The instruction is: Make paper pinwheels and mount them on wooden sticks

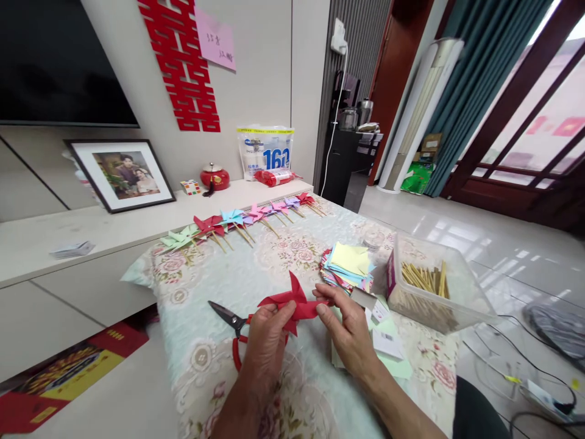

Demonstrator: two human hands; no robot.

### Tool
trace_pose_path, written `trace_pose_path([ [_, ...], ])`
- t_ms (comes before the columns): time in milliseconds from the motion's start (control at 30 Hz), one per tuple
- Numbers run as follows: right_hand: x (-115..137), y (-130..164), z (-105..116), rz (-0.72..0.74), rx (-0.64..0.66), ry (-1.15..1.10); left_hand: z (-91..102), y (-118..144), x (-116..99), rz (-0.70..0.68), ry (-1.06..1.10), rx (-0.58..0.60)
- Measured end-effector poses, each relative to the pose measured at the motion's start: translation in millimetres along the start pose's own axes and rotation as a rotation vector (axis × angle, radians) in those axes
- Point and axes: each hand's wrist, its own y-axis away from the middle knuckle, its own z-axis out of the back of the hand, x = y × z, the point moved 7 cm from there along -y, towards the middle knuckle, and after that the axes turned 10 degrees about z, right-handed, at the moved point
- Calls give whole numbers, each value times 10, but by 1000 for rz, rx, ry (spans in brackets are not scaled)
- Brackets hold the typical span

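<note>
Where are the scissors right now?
In the head view the scissors lie on the floral cloth, just left of the left hand, which partly hides their red handles.

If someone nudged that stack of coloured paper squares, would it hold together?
Probably not: the paper stack is loose, thin sheets already fanned unevenly, so they would likely slide apart. It looks light and floppy, and the smooth tablecloth offers little grip.
</note>
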Motion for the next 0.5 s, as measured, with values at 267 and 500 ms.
trace_pose_path([
  [267,424,-491,890,109,-82,366,29,-57,60,-5,28,-17],
  [500,-636,-999,1897,-416,457,994,-7,-57,79,15,60,63],
])
